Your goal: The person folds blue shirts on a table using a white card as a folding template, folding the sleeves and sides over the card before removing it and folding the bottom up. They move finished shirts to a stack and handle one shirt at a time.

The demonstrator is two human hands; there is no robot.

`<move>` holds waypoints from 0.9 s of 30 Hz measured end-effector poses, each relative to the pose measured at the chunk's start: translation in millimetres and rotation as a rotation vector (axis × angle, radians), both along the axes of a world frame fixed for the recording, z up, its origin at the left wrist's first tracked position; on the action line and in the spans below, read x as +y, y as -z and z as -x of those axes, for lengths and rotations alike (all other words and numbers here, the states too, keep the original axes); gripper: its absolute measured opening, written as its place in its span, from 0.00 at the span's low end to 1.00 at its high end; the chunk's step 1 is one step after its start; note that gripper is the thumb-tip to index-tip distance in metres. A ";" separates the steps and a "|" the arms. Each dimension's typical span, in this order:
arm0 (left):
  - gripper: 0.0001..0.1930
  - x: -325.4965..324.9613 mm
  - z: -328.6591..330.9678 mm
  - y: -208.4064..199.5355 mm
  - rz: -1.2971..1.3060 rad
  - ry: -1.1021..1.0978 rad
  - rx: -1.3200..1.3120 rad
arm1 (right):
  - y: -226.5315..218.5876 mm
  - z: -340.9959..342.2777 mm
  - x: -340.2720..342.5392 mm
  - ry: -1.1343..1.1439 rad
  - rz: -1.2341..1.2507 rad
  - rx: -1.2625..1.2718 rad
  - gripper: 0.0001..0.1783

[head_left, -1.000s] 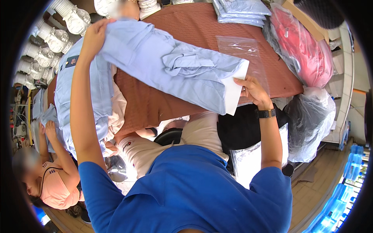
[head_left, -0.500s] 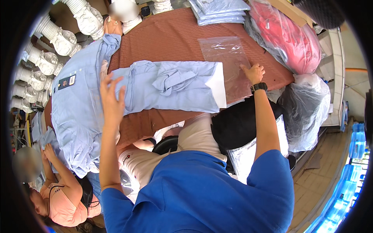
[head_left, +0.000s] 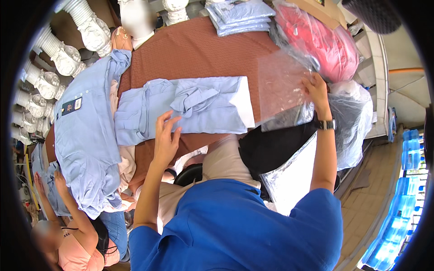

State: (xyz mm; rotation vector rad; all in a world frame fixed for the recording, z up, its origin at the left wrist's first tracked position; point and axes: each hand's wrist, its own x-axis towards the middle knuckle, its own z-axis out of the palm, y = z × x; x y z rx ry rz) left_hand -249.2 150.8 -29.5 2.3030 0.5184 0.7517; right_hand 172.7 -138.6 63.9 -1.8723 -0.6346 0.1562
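Brown-covered worktop (head_left: 203,49) carries everything. Largest on it is an unfolded light blue shirt (head_left: 83,149) with a dark hang tag, draped over the worktop's left edge and hanging down. Beside it, mid-worktop, lies the folded light blue shirt (head_left: 190,108), a long flat rectangle with a white card or lining showing at its right end. It looks light, soft and floppy, so it would sag if lifted by one end; the stiffer white end and the opposite folded edge seem the best places to take it, one hand on each, kept flat.

Left hand (head_left: 166,135) rests at the near edge of the folded shirt, fingers spread and pressing lightly, grip open, nothing held. Right hand (head_left: 316,90) pinches the edge of a clear plastic bag (head_left: 280,86), grip closed on that film. The bag lies just right of the folded shirt, partly over the worktop's right edge. It is thin, slippery and crinkly, collapses easily, and appears to hold nothing; which end is its mouth cannot be told.

Containers: a large clear bag (head_left: 321,45) at far right holds pink-red garments, and a grey-clear bag (head_left: 352,113) below it is stuffed, contents unclear. A stack of folded blue shirts (head_left: 242,16), apparently already bagged, sits at the far edge.

Another person sits at lower left, hands on blue cloth.
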 end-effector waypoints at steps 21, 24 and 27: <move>0.24 -20.7 24.0 30.6 -0.229 -0.351 0.233 | -187.9 -118.9 312.0 -0.056 -0.628 -0.311 0.12; 0.24 -20.9 25.2 29.3 -0.195 -0.379 0.258 | -213.6 -97.1 322.3 -0.298 -0.911 -0.259 0.18; 0.23 -20.0 15.8 31.6 -0.188 -0.361 0.263 | -172.8 -105.5 338.9 -0.146 -0.944 -0.351 0.24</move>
